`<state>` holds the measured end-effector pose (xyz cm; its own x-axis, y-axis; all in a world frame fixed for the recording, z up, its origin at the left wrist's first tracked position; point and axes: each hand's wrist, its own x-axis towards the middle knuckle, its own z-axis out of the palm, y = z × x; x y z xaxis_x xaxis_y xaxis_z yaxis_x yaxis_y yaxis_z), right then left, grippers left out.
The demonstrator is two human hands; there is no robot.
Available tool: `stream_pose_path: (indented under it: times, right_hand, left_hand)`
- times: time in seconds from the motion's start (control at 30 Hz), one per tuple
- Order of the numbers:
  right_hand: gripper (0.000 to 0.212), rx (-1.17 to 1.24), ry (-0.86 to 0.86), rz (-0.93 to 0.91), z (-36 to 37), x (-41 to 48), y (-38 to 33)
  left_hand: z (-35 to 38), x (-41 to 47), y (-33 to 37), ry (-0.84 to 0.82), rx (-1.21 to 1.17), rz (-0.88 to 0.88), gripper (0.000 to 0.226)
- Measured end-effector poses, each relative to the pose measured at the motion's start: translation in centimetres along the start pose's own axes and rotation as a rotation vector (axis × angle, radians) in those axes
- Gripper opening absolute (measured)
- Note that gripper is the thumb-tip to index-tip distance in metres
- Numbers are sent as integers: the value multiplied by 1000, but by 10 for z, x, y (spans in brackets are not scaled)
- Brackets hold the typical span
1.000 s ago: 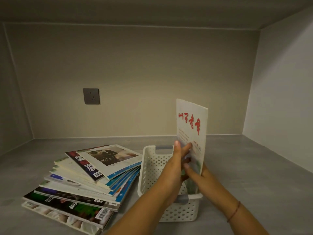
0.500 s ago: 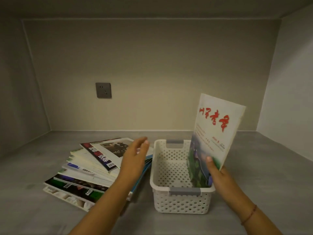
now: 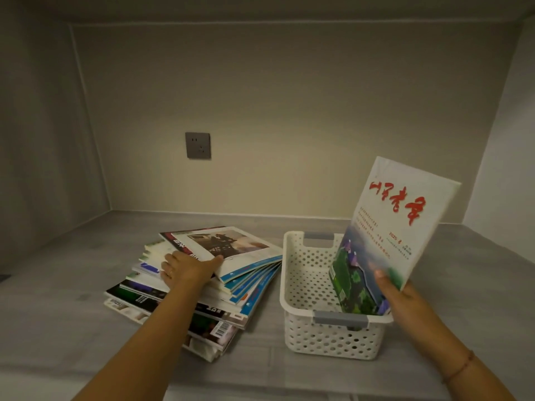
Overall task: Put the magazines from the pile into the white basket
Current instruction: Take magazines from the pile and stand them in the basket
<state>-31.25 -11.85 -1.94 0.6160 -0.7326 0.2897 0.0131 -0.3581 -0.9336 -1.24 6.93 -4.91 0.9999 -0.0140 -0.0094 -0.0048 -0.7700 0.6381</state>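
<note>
A white perforated basket [image 3: 307, 287] with grey handles stands on the grey surface right of centre. A white magazine with red lettering [image 3: 388, 235] stands upright in its right side, leaning right. My right hand [image 3: 396, 293] grips that magazine's lower right edge, thumb on the cover. Left of the basket lies a fanned pile of magazines [image 3: 202, 285]. My left hand [image 3: 188, 269] rests flat on the near left corner of the top magazine [image 3: 231, 244], fingers spread and not closed around it.
A grey wall socket [image 3: 198, 145] is set in the back wall. Side walls close the niche on the left and right. Bare grey surface [image 3: 463, 285] lies right of the basket and in front of it.
My left hand has left the upright magazine and moved left onto the pile's top magazine. My right hand keeps hold of the magazine, which has tilted further right in the basket.
</note>
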Motion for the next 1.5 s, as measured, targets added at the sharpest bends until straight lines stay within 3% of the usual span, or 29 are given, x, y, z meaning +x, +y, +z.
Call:
stream_pose_path:
  times: [0.2,0.33,0.43,0.6,0.67,0.73,0.8,0.9,1.0,1.13,1.27,1.5]
  right_hand:
    - [37,-2,-36,-2,1,-2,-8]
    - [39,-38,-35,-3,0,0,-4]
    - [43,-14,-43,-9,1,-1,-7]
    - [53,3,-59,-8,-1,-2,-8]
    - [47,-14,-60,4,-2,-1,-7]
    - [43,-21,-56,4,-2,1,-4]
    - [45,-19,-52,-16,0,-1,-6]
    - [57,-3,-66,-26,1,-3,-10]
    - [47,-53,-60,-10,0,-2,-8]
    - [42,-107,-50,6,0,0,-6]
    - [41,-107,-50,20,0,0,-5]
    - [38,-81,-58,34,0,-2,-8]
  left_hand:
    - [-16,0,-20,-84,-250,23,77]
    - [-26,0,-27,-114,-434,-70,84]
    - [-39,2,-23,-115,-545,-217,69]
    - [-43,1,-15,-68,-472,-175,46]
    - [-46,2,-11,-71,-477,-123,41]
    - [-51,4,-10,-116,-570,-83,39]
    - [-58,-1,-10,-204,-761,-77,21]
    - [-66,-11,-9,-424,-1054,-232,10]
    - [-59,-15,-9,-458,-1000,-267,17]
    - [-55,-18,1,-298,-1020,-147,12]
    - [-69,-44,32,-135,-1048,99,31]
    - [-93,-134,96,-59,-1247,424,8]
